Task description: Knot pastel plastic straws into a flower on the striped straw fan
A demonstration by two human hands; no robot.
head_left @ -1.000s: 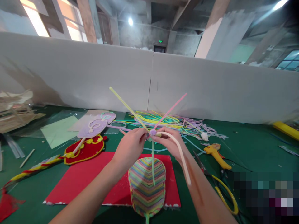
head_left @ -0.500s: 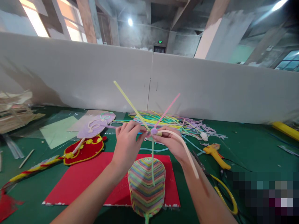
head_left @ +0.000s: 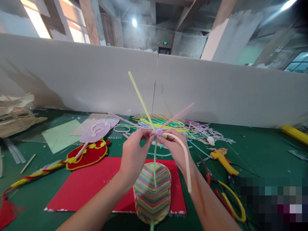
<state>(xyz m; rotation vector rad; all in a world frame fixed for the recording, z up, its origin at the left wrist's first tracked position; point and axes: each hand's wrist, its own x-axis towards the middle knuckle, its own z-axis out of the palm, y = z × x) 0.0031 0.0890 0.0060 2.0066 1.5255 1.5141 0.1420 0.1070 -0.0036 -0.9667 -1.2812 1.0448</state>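
One left hand (head_left: 134, 154), one right hand (head_left: 176, 150) — fingers (head_left: 143, 132) pinching one pipe-cleaner cluster (head_left: 159, 132) — one striped oval (head_left: 152, 199).

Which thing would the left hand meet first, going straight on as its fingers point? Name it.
Likely the small purple ball, right by the fingertips of the left hand, with the fingers of the right hand next in line; one view leaves the depth unclear.

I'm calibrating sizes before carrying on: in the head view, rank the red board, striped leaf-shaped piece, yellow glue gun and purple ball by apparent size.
1. Red board, largest even partly covered
2. Striped leaf-shaped piece
3. Yellow glue gun
4. Purple ball, clearly smallest
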